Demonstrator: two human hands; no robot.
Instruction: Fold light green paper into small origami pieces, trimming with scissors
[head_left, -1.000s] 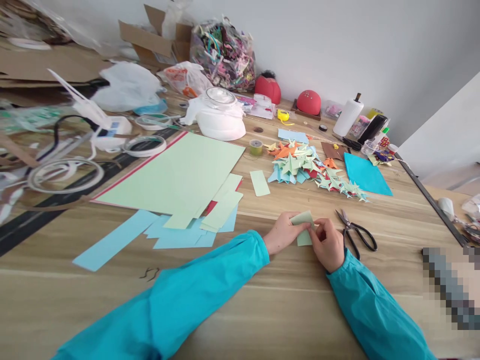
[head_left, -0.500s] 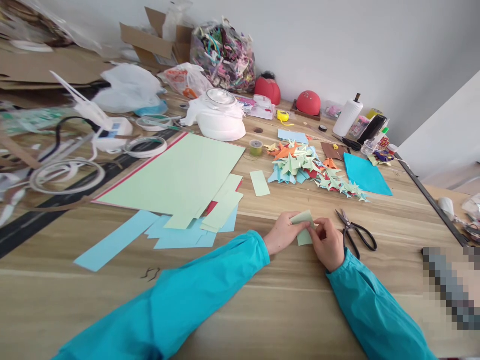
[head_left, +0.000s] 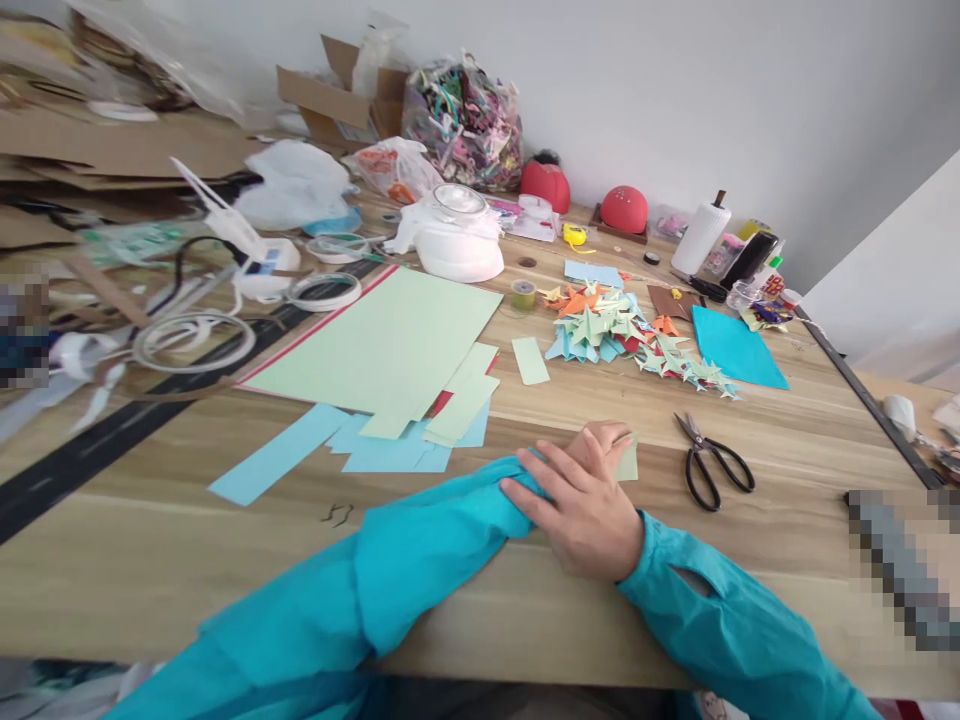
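My right hand [head_left: 589, 510] lies across my left wrist, its fingers closed on the bunched teal cuff of my left sleeve [head_left: 450, 530]. My left hand [head_left: 606, 437] is mostly hidden beneath it; only its curled fingers show. They rest on a small folded light-green paper [head_left: 628, 463], which pokes out to the right, flat on the wooden table [head_left: 787, 440]. Black scissors [head_left: 712, 465] lie just right of both hands.
A pile of folded paper shapes [head_left: 622, 335] and a blue sheet [head_left: 735, 345] lie beyond the hands. A large light-green sheet [head_left: 382, 340] and blue strips [head_left: 277, 465] lie to the left. A white pot [head_left: 457, 240], tape rolls [head_left: 326, 290] and bags crowd the back.
My right hand left the green paper and moved left onto my left sleeve cuff. The paper now lies flat under my left hand. The view shifted back and to the left.
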